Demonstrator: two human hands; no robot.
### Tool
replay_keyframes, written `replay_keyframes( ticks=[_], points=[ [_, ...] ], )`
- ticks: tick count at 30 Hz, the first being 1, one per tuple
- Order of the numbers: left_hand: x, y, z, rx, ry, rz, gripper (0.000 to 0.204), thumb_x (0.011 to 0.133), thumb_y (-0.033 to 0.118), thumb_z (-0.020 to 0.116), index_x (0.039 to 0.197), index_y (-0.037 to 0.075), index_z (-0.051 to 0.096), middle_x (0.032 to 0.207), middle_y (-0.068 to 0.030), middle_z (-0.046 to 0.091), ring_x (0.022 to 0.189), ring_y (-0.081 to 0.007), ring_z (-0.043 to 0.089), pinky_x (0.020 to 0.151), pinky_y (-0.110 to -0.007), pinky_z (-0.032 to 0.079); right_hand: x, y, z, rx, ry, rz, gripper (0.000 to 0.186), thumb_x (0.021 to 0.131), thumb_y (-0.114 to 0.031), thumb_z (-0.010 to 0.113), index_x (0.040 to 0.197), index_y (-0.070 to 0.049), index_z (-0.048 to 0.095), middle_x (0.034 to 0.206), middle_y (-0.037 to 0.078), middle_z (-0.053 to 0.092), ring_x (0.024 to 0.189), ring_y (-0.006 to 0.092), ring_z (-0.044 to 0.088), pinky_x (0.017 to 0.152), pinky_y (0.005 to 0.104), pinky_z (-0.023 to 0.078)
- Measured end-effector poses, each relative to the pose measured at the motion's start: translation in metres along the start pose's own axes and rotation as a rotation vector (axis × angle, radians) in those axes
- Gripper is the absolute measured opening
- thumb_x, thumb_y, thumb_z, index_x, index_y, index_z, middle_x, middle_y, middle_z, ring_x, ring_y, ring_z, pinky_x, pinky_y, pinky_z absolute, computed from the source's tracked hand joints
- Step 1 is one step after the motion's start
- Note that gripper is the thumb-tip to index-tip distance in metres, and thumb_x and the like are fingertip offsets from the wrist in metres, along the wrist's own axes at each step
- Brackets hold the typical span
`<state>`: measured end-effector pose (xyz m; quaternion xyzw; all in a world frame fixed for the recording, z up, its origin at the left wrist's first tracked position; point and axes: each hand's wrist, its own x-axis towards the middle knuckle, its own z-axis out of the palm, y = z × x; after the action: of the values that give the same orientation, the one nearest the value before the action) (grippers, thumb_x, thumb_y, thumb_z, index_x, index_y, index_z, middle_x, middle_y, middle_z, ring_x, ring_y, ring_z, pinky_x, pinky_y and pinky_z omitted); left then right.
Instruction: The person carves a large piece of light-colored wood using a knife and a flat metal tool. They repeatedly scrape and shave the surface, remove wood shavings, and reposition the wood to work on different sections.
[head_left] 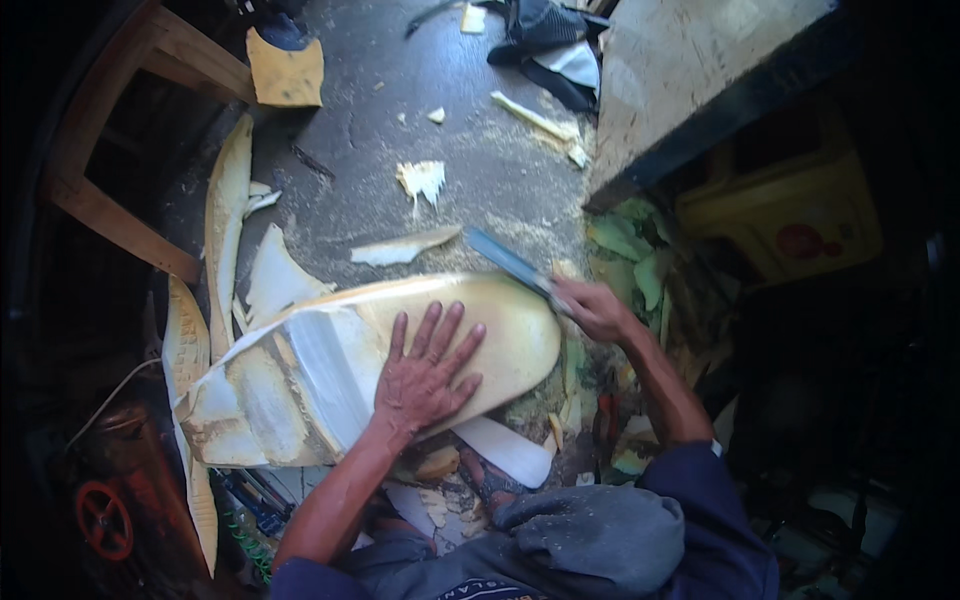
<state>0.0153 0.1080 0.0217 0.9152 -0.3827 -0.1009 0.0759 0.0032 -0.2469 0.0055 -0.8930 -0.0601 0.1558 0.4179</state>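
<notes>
A long cream foam block (515, 335), shaped like a seat pad with a rounded right end, lies across the middle. A grey strip (330, 370) crosses its left part. My left hand (428, 372) rests flat on top of the foam, fingers spread, holding nothing. At the far right edge of the pad, my right hand (597, 310) grips the handle of a long knife (503, 257). Its bluish blade slants up and left along the foam's far edge; whether it touches the foam I cannot tell. Just beyond the blade tip lies a thin foam offcut (405, 246).
Foam scraps (420, 180) and crumbs litter the dark floor (360, 130). A wooden frame (120, 215) stands at left, above a rusty machine with a red handwheel (104, 520). A wooden board (700, 80) and a yellow crate (790, 215) are at right.
</notes>
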Motion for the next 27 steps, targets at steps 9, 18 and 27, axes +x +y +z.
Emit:
replay_keyframes(
  ticks=[9, 18, 27],
  points=[
    [0.001, 0.0, 0.001, -0.043, 0.071, 0.032, 0.066, 0.102, 0.057, 0.047, 0.162, 0.032, 0.037, 0.174, -0.008, 0.017, 0.162, -0.0295, 0.011, 0.129, -0.06, 0.004, 0.038, -0.01, -0.024, -0.123, -0.181, -0.136, 0.033, 0.106, -0.029, 0.06, 0.132, -0.012, 0.071, 0.143, 0.021, 0.062, 0.126, 0.0338, 0.063, 0.109, 0.0421, 0.049],
    [0.003, 0.0, 0.002, -0.021, 0.091, 0.034, 0.066, 0.102, 0.054, 0.048, 0.162, 0.03, 0.036, 0.174, -0.0097, 0.019, 0.161, -0.0316, 0.013, 0.128, -0.062, 0.005, 0.072, -0.025, -0.038, -0.04, -0.387, -0.125, 0.047, 0.108, -0.047, 0.049, 0.137, -0.016, 0.069, 0.141, 0.017, 0.064, 0.138, 0.0334, 0.055, 0.112, 0.0458, 0.048],
    [-0.001, 0.002, 0.003, -0.014, 0.124, 0.024, 0.066, 0.101, 0.053, 0.051, 0.161, 0.029, 0.038, 0.172, -0.0094, 0.024, 0.16, -0.0317, 0.016, 0.127, -0.062, 0.008, 0.068, -0.007, -0.041, 0.068, -0.218, -0.142, 0.053, 0.106, -0.053, 0.052, 0.136, -0.013, 0.067, 0.124, 0.016, 0.074, 0.106, 0.0266, 0.07, 0.096, 0.0377, 0.054]
  ],
)
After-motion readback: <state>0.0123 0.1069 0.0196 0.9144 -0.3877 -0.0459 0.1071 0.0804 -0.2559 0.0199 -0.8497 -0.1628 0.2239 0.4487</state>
